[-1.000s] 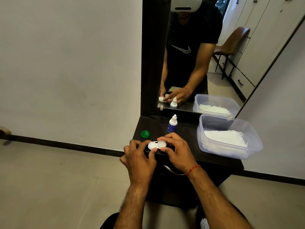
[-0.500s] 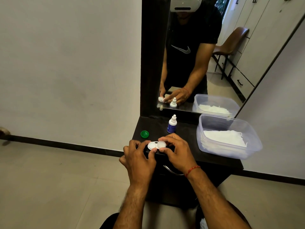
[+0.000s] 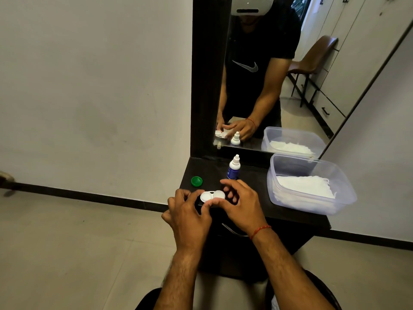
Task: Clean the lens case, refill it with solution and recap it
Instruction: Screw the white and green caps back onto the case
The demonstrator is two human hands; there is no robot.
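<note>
On the dark wooden dresser top below the mirror, your left hand pinches the left end of the white plastic twin-well lens case at the front edge. Your right hand pinches its right round cap, other fingers spread. Behind stand a small white-and-blue solution bottle and a loose green cap; a clear tub of tissues sits right.

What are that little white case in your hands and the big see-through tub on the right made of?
The lens case looks like smooth, opaque white moulded plastic with a slight sheen. The tub appears to be thin, translucent, slightly frosted plastic: the white wipes show through its wall.
</note>
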